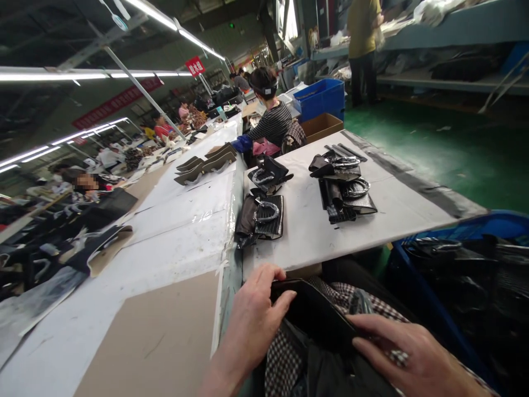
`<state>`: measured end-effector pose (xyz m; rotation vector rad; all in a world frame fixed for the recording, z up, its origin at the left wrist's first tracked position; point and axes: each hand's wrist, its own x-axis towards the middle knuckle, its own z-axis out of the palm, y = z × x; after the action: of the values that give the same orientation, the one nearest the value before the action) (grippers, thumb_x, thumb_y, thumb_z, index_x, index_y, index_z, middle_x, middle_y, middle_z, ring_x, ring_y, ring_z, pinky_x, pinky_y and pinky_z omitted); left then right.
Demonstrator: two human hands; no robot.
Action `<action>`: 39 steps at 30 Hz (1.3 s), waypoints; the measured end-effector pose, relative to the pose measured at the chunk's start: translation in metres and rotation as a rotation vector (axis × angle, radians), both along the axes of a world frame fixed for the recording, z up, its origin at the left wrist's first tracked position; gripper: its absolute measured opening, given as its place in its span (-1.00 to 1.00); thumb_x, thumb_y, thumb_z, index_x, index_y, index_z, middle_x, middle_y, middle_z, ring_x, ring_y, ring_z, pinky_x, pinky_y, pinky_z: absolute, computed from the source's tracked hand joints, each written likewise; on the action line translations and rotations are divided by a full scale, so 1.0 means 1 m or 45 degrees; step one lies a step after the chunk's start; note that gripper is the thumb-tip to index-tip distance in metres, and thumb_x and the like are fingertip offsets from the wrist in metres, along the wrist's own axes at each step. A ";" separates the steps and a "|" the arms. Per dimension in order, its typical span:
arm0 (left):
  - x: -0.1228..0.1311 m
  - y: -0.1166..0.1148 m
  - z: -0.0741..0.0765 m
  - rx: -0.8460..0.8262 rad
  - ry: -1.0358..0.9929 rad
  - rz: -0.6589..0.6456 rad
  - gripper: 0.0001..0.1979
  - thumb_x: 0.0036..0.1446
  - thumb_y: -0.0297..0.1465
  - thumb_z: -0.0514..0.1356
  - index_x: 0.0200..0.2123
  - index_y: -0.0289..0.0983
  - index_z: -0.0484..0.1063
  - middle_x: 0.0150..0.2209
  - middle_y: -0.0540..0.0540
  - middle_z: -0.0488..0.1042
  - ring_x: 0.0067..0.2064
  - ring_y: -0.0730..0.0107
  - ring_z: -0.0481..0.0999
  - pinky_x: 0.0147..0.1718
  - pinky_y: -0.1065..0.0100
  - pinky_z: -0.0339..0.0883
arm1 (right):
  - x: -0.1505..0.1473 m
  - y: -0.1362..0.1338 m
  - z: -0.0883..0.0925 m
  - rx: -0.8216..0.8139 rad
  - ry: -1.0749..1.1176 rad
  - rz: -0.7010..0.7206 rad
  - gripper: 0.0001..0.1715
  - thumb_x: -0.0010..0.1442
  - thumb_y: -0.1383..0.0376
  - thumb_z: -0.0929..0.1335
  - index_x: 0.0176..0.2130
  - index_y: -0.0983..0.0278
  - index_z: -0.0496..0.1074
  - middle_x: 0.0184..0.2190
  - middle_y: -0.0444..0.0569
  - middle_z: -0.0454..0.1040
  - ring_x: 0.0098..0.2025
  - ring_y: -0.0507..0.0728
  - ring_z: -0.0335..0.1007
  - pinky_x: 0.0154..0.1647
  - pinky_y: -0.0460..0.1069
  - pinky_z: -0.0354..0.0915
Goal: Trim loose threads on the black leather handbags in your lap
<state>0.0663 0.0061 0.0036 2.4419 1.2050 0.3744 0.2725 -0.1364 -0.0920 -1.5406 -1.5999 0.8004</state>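
A black handbag (320,314) lies over my lap with its mouth spread wide and its dark inside facing up. My left hand (262,309) pinches the far left end of the rim between thumb and fingers. On the near right side of the rim, my right hand (392,344) grips the edge, thumb on the inside. A plastic-wrapped handle (360,303) shows just above my right hand. Beyond my left hand, a black bag with a wrapped handle (264,218) rests on the white table (297,242).
More black bags (347,193) are stacked on the table. To my right stands a blue crate (430,309) full of black bags. Curved dark pieces (206,162) lie on the long bench (182,231) at left. A co-worker (273,121) in stripes sits beyond, near a blue bin (322,99).
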 end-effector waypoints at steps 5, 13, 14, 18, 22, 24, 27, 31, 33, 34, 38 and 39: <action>0.003 -0.004 -0.001 0.061 -0.074 -0.054 -0.84 0.09 -0.49 0.26 -0.30 -0.22 0.31 -0.28 0.00 0.45 -0.25 0.32 0.47 -0.26 0.31 0.39 | -0.002 0.002 0.002 0.008 0.014 0.036 -0.72 0.28 0.28 0.30 -0.01 0.12 0.46 -0.22 -0.17 0.63 -0.26 0.07 0.60 -0.19 -0.18 0.49; 0.016 -0.009 -0.015 0.268 -0.040 -0.145 -0.90 0.14 -0.53 0.17 -0.40 -0.25 0.33 -0.24 -0.07 0.50 -0.22 0.27 0.51 -0.24 0.25 0.41 | -0.001 -0.002 0.001 0.088 -0.036 0.024 -0.70 0.27 0.29 0.31 -0.01 0.12 0.46 -0.23 -0.18 0.63 -0.28 0.05 0.60 -0.22 -0.20 0.48; 0.016 -0.009 -0.016 0.232 -0.087 -0.164 -0.88 0.16 -0.55 0.14 -0.41 -0.25 0.34 -0.21 -0.08 0.50 -0.20 0.29 0.51 -0.21 0.26 0.42 | -0.001 -0.002 0.001 0.081 -0.043 0.015 -0.70 0.28 0.30 0.31 0.00 0.12 0.46 -0.23 -0.18 0.63 -0.28 0.05 0.60 -0.21 -0.20 0.48; 0.013 -0.003 -0.014 -0.026 -0.281 -0.237 -0.84 0.14 -0.59 0.15 -0.46 -0.27 0.37 -0.12 -0.10 0.49 -0.11 0.33 0.50 -0.10 0.27 0.41 | 0.001 0.000 0.000 0.053 -0.060 -0.054 -0.74 0.28 0.28 0.31 -0.04 0.14 0.48 -0.24 -0.16 0.64 -0.27 0.07 0.60 -0.21 -0.18 0.48; 0.012 0.003 -0.013 -0.161 -0.420 -0.388 -0.83 0.12 -0.63 0.18 -0.45 -0.28 0.42 -0.13 -0.11 0.48 0.02 0.29 0.43 0.01 0.23 0.36 | 0.001 0.002 0.001 0.071 -0.019 -0.135 -0.77 0.27 0.27 0.31 -0.09 0.17 0.51 -0.27 -0.13 0.64 -0.31 0.07 0.60 -0.25 -0.18 0.48; 0.013 0.003 -0.014 -0.156 -0.446 -0.458 -0.83 0.12 -0.63 0.20 -0.45 -0.28 0.43 -0.16 -0.10 0.48 0.05 0.26 0.39 0.04 0.19 0.34 | 0.001 0.002 0.002 0.078 0.007 -0.144 -0.77 0.27 0.27 0.32 -0.09 0.17 0.51 -0.28 -0.14 0.64 -0.34 0.05 0.60 -0.27 -0.21 0.47; 0.014 0.001 -0.015 -0.119 -0.396 -0.538 -0.83 0.11 -0.63 0.21 -0.44 -0.27 0.45 -0.16 -0.10 0.49 0.09 0.21 0.33 0.08 0.12 0.29 | 0.000 0.003 0.002 0.065 0.041 -0.122 -0.78 0.26 0.29 0.32 -0.09 0.12 0.50 -0.29 -0.19 0.64 -0.35 0.01 0.59 -0.30 -0.25 0.45; 0.014 -0.002 -0.010 -0.104 -0.283 -0.760 -0.86 0.11 -0.57 0.25 -0.42 -0.22 0.48 -0.09 -0.03 0.48 0.16 0.19 0.26 0.19 0.05 0.11 | 0.001 0.004 0.000 0.000 0.098 -0.146 -0.77 0.29 0.26 0.31 -0.07 0.09 0.49 -0.23 -0.21 0.63 -0.26 0.00 0.58 -0.19 -0.24 0.42; 0.013 -0.002 -0.006 -0.100 -0.254 -0.833 -0.87 0.10 -0.56 0.27 -0.42 -0.22 0.48 -0.09 -0.01 0.47 0.15 0.19 0.26 0.22 0.04 0.03 | 0.001 0.006 -0.002 -0.019 0.115 -0.152 -0.76 0.29 0.24 0.30 -0.07 0.09 0.50 -0.23 -0.22 0.63 -0.25 0.01 0.58 -0.19 -0.23 0.43; 0.012 -0.001 -0.004 -0.105 -0.247 -0.845 -0.87 0.09 -0.56 0.27 -0.42 -0.23 0.46 -0.10 -0.02 0.46 0.13 0.21 0.28 0.22 0.05 0.01 | 0.001 0.007 -0.002 -0.016 0.115 -0.157 -0.76 0.28 0.24 0.31 -0.08 0.09 0.51 -0.25 -0.23 0.63 -0.27 0.01 0.59 -0.22 -0.23 0.43; 0.004 0.004 0.003 -0.202 -0.225 -0.873 -0.83 0.08 -0.64 0.19 -0.43 -0.26 0.37 -0.18 -0.03 0.45 -0.02 0.32 0.38 0.13 0.16 0.14 | 0.000 0.010 0.001 0.035 0.098 -0.206 -0.75 0.23 0.27 0.32 -0.13 0.13 0.55 -0.31 -0.22 0.65 -0.34 0.01 0.59 -0.28 -0.24 0.45; 0.002 0.005 0.004 -0.224 -0.223 -0.866 -0.81 0.07 -0.67 0.16 -0.43 -0.26 0.34 -0.19 -0.02 0.46 -0.06 0.36 0.40 0.11 0.18 0.16 | 0.000 0.010 0.003 0.053 0.090 -0.216 -0.75 0.22 0.28 0.32 -0.14 0.14 0.56 -0.31 -0.21 0.65 -0.35 0.01 0.60 -0.28 -0.24 0.45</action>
<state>0.0680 0.0109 0.0079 2.4209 0.2783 0.2542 0.2725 -0.1265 -0.0894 -1.5772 -1.4058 0.7157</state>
